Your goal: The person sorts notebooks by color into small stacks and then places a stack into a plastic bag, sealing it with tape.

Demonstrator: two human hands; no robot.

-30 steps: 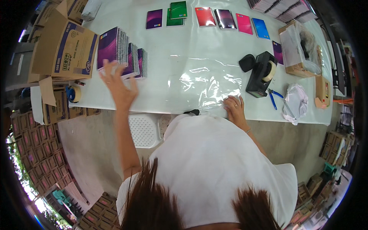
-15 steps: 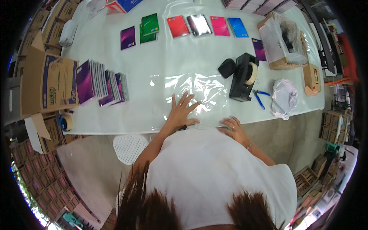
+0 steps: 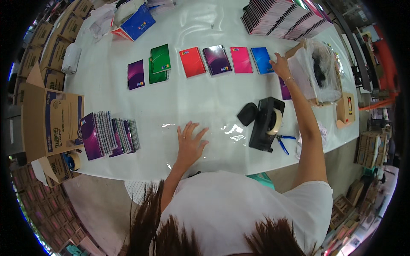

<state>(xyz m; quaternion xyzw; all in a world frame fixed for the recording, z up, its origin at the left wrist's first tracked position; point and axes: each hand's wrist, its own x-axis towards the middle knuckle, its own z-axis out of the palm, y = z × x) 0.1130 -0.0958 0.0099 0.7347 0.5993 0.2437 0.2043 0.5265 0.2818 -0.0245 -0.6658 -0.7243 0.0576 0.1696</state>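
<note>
My left hand point(image 3: 190, 143) rests on the pale table covering near its front edge, fingers spread, with nothing in it. My right arm is stretched far across the table. My right hand point(image 3: 281, 67) is at the right edge of a blue spiral notebook point(image 3: 261, 60), its fingers apart; whether they touch the cover is hard to tell. To the left of the blue one lie a pink notebook point(image 3: 241, 60), a dark purple notebook point(image 3: 217, 59), a red notebook point(image 3: 192, 62), two overlapping green notebooks point(image 3: 161, 58) and another purple notebook point(image 3: 136, 74). My right forearm partly covers a further purple notebook point(image 3: 285, 89).
A black tape dispenser point(image 3: 264, 128), blue-handled pliers point(image 3: 283, 144) and crumpled white paper point(image 3: 318, 138) lie near my right arm. Stacked purple notebooks point(image 3: 96, 135) stand by a cardboard box point(image 3: 64, 121) on the left. Tall notebook stacks point(image 3: 277, 19) and a plastic-lined box point(image 3: 305, 77) are at right.
My right hand has moved from the table's front edge up and right to the blue notebook. The left hand stays spread on the table. The view has shifted, showing more of the far side.
</note>
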